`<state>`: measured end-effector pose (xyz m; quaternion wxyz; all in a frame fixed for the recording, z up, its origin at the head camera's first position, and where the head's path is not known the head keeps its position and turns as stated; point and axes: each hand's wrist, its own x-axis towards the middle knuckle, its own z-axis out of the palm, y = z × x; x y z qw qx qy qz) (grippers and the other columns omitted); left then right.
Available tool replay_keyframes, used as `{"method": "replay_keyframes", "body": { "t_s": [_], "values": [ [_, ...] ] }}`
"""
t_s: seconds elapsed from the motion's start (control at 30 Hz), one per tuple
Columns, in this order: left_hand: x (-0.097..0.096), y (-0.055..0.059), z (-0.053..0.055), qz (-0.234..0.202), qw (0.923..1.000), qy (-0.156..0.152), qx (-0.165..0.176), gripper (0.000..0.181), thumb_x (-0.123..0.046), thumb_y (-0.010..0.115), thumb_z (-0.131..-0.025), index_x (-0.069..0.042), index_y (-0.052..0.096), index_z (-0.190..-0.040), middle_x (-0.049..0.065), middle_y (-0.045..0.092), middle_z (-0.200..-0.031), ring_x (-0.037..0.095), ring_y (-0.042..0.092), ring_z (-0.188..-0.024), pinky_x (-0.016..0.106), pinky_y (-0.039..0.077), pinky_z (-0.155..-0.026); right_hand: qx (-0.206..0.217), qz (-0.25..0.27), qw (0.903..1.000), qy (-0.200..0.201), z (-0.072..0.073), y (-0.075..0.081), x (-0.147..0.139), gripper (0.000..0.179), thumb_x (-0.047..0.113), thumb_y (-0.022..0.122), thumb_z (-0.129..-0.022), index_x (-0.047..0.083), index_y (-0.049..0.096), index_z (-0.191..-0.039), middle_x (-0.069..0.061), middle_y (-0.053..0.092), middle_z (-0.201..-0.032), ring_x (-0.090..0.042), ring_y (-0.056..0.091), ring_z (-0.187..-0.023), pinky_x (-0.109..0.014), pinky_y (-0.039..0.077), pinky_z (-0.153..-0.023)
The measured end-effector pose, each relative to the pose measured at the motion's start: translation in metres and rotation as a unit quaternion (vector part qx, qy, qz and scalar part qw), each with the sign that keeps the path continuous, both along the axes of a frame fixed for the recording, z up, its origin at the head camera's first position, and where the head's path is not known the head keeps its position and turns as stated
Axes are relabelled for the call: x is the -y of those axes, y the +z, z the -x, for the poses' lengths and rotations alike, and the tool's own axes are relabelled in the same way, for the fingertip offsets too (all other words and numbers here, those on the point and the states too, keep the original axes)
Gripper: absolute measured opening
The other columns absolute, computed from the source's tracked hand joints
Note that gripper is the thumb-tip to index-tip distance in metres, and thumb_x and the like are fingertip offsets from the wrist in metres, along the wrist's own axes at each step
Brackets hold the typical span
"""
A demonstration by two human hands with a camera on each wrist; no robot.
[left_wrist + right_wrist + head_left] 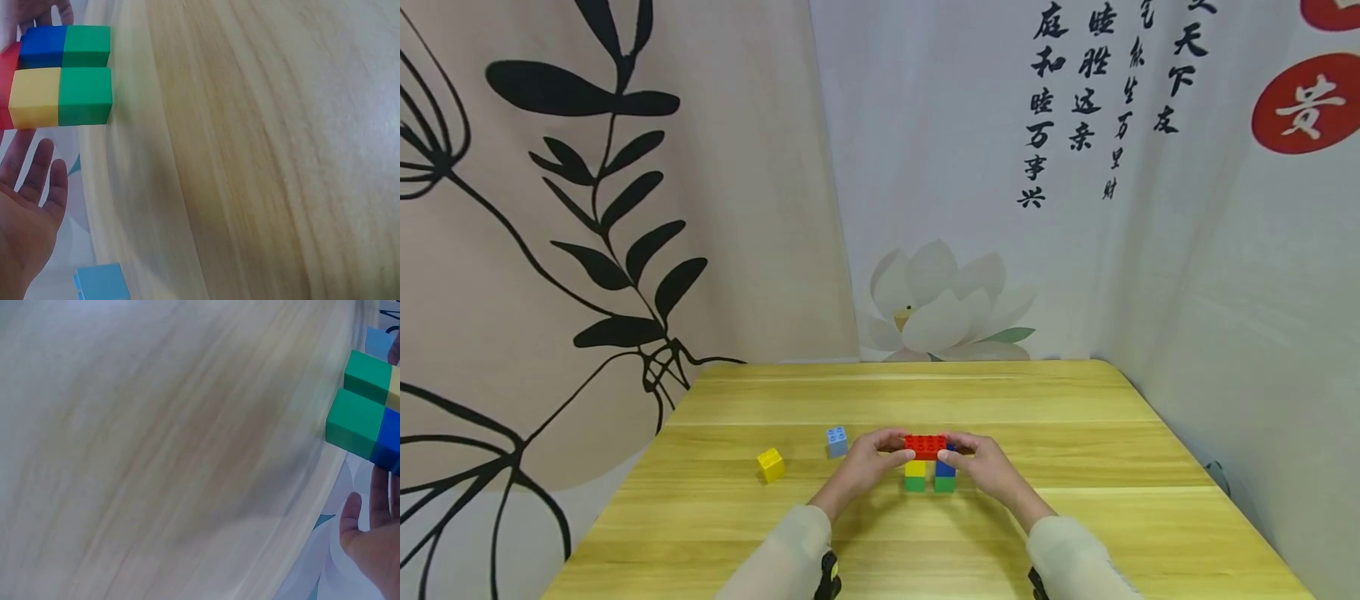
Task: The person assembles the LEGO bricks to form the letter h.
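A red toy brick [925, 447] with studs on top bridges two short columns. The left column is a yellow brick [915, 468] over a green brick [915, 483]; the right one is a blue brick [945, 468] over another green brick [944, 484]. My left hand [874, 461] pinches the red brick's left end, thumb in front and fingers behind. At its other end my right hand [987, 467] grips it the same way. In the left wrist view the red brick [6, 87] sits against the yellow and blue ones.
Left of my hands, a light blue brick [837, 442] stands on the wooden table [745, 533]. Farther left lies a loose yellow brick [771, 465]. Behind the table's far edge hangs a printed curtain [760, 208].
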<state>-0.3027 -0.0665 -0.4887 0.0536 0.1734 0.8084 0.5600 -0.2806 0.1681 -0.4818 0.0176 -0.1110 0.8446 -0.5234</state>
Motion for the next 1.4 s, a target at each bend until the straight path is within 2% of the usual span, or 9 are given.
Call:
{"method": "replay_keyframes", "body": {
  "t_s": [0.27, 0.4, 0.6, 0.8, 1.07, 1.4],
  "values": [
    [-0.0022, -0.0002, -0.0017, -0.002, 0.9996, -0.018, -0.02, 0.036, -0.033, 0.068, -0.095, -0.015, 0.067, -0.125, -0.001, 0.069, -0.11, 0.02, 0.059, -0.102, 0.04, 0.052, -0.087, -0.001, 0.005, 1.0, -0.007, -0.0024, 0.0003, -0.0018, 0.046, 0.033, 0.067, -0.095, 0.007, 0.063, -0.133, -0.008, 0.066, -0.122, -0.024, 0.06, -0.107, -0.046, 0.051, -0.09],
    [-0.0034, -0.0002, -0.0038, -0.001, 0.9997, -0.012, -0.023, 0.041, -0.033, 0.067, -0.095, -0.011, 0.065, -0.13, 0.0, 0.069, -0.111, 0.021, 0.059, -0.103, 0.039, 0.053, -0.088, 0.002, 0.008, 0.9999, -0.011, -0.0029, 0.0006, -0.0017, 0.046, 0.034, 0.067, -0.096, 0.008, 0.063, -0.133, -0.007, 0.065, -0.123, -0.024, 0.06, -0.107, -0.048, 0.05, -0.091],
    [-0.0025, 0.0002, -0.0054, 0.005, 0.9999, -0.001, -0.016, 0.042, -0.035, 0.066, -0.095, -0.014, 0.064, -0.132, -0.002, 0.069, -0.112, 0.02, 0.058, -0.104, 0.04, 0.052, -0.089, -0.004, 0.009, 0.9999, -0.007, -0.0015, -0.0019, -0.0001, 0.047, 0.034, 0.066, -0.096, 0.007, 0.062, -0.134, -0.009, 0.065, -0.125, -0.025, 0.059, -0.109, -0.048, 0.05, -0.092],
    [-0.0004, 0.0008, -0.0056, 0.001, 0.9997, -0.01, -0.02, 0.041, -0.034, 0.066, -0.096, -0.014, 0.064, -0.131, 0.0, 0.069, -0.113, 0.021, 0.059, -0.104, 0.039, 0.052, -0.088, -0.008, 0.011, 0.9998, -0.014, 0.0001, -0.0038, 0.0024, 0.046, 0.032, 0.066, -0.096, 0.007, 0.062, -0.134, -0.008, 0.066, -0.123, -0.025, 0.06, -0.108, -0.047, 0.049, -0.093],
    [0.0001, -0.0005, -0.0059, 0.012, 0.9998, -0.001, -0.013, 0.047, -0.036, 0.065, -0.096, -0.011, 0.06, -0.136, 0.0, 0.068, -0.115, 0.021, 0.058, -0.105, 0.041, 0.052, -0.089, -0.007, 0.0, 0.9999, -0.015, 0.0006, -0.005, 0.0037, 0.046, 0.033, 0.066, -0.096, 0.008, 0.062, -0.135, -0.006, 0.067, -0.119, -0.025, 0.06, -0.107, -0.049, 0.048, -0.095],
    [0.0002, -0.0007, -0.0054, 0.015, 0.9998, -0.003, -0.016, 0.042, -0.037, 0.066, -0.095, -0.017, 0.063, -0.132, -0.001, 0.068, -0.113, 0.021, 0.059, -0.104, 0.04, 0.053, -0.088, 0.0, 0.004, 1.0, -0.007, -0.001, -0.0022, 0.0018, 0.048, 0.033, 0.066, -0.097, 0.007, 0.06, -0.136, -0.011, 0.065, -0.125, -0.026, 0.061, -0.109, -0.05, 0.049, -0.095]
  ]
}}
